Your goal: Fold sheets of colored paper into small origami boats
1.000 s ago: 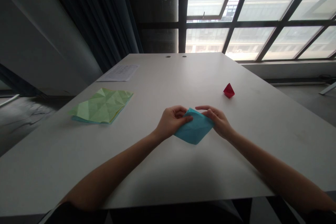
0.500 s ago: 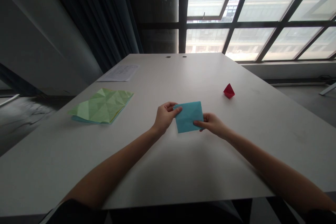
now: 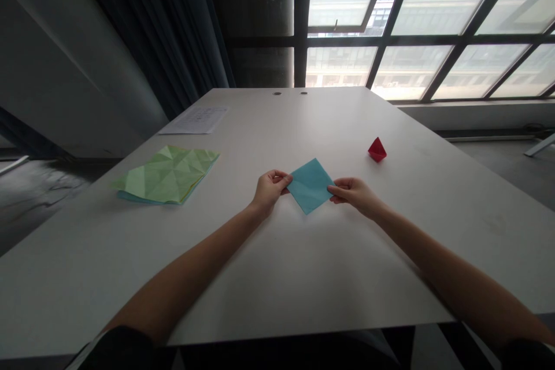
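Observation:
A small blue square of folded paper [image 3: 309,186] is held turned like a diamond above the middle of the table. My left hand [image 3: 269,189] pinches its left corner between thumb and fingers. Its right corner is gripped by my right hand [image 3: 352,193], thumb on top and fingers beneath. Beyond the right hand, a red folded paper boat [image 3: 377,151] stands on the table. Parts of the fingers under the blue paper are hidden.
On the left of the white table [image 3: 260,277] lie creased green sheets [image 3: 169,173] with blue paper beneath. A printed white sheet [image 3: 195,120] rests farther back at the left edge. Two round holes sit near the far edge, with windows [image 3: 416,69] and a dark curtain [image 3: 173,29] behind.
The blue paper has been turned from lying roughly square-on to a diamond. Both hands have shifted their hold to its opposite left and right corners.

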`<state>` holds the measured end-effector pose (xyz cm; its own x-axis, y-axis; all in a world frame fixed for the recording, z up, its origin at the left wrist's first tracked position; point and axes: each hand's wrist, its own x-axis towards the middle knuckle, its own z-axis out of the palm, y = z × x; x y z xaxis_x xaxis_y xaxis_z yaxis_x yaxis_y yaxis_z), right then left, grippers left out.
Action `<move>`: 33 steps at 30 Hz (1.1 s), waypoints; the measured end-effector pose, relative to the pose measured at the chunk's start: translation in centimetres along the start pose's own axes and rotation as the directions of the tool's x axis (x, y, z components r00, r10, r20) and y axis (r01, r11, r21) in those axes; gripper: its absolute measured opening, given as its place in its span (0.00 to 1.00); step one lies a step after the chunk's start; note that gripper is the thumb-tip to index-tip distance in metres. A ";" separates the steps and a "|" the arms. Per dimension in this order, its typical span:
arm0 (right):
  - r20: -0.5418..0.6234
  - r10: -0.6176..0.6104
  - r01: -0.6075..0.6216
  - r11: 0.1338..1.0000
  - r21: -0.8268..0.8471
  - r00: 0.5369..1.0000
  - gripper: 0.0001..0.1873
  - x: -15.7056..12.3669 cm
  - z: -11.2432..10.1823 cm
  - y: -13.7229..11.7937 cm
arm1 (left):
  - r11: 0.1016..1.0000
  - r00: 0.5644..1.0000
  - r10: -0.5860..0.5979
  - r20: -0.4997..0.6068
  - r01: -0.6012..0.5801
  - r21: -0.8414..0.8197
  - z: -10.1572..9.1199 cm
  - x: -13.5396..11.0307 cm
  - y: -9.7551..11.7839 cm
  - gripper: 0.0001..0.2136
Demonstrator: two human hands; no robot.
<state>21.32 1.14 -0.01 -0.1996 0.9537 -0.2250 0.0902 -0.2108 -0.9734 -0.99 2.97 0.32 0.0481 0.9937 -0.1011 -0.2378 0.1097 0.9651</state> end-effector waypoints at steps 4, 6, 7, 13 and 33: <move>0.022 -0.028 0.029 0.999 -0.036 0.999 0.17 0.0 -0.3 0.0 | 0.997 0.999 0.031 -0.017 -0.030 0.077 -0.3 0.1 -0.2 0.13; 0.041 -0.025 0.028 0.997 -0.073 0.999 0.18 0.0 -0.5 -0.1 | 0.988 0.997 0.074 -0.008 -0.072 0.139 -0.5 0.2 -0.2 0.11; 0.049 -0.021 0.025 0.996 -0.085 0.999 0.18 0.0 -0.5 -0.1 | 0.979 0.995 0.096 0.001 -0.095 0.183 -0.7 0.3 -0.2 0.10; 0.053 -0.033 0.040 0.989 -0.145 0.998 0.19 0.0 0.1 0.1 | 0.517 0.923 0.323 0.207 -0.356 0.778 -0.9 -0.2 0.7 0.04; 0.259 -0.503 0.467 0.346 -0.814 0.824 0.13 -1.0 2.5 1.9 | -0.119 0.796 -0.116 0.594 -0.605 0.788 1.2 -2.8 -2.4 0.29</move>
<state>19.29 -0.77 -1.78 -0.4626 0.8368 0.2929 0.7323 0.5469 -0.4058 0.63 -0.13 -1.46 0.6418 0.7653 -0.0494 0.7633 -0.6314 0.1368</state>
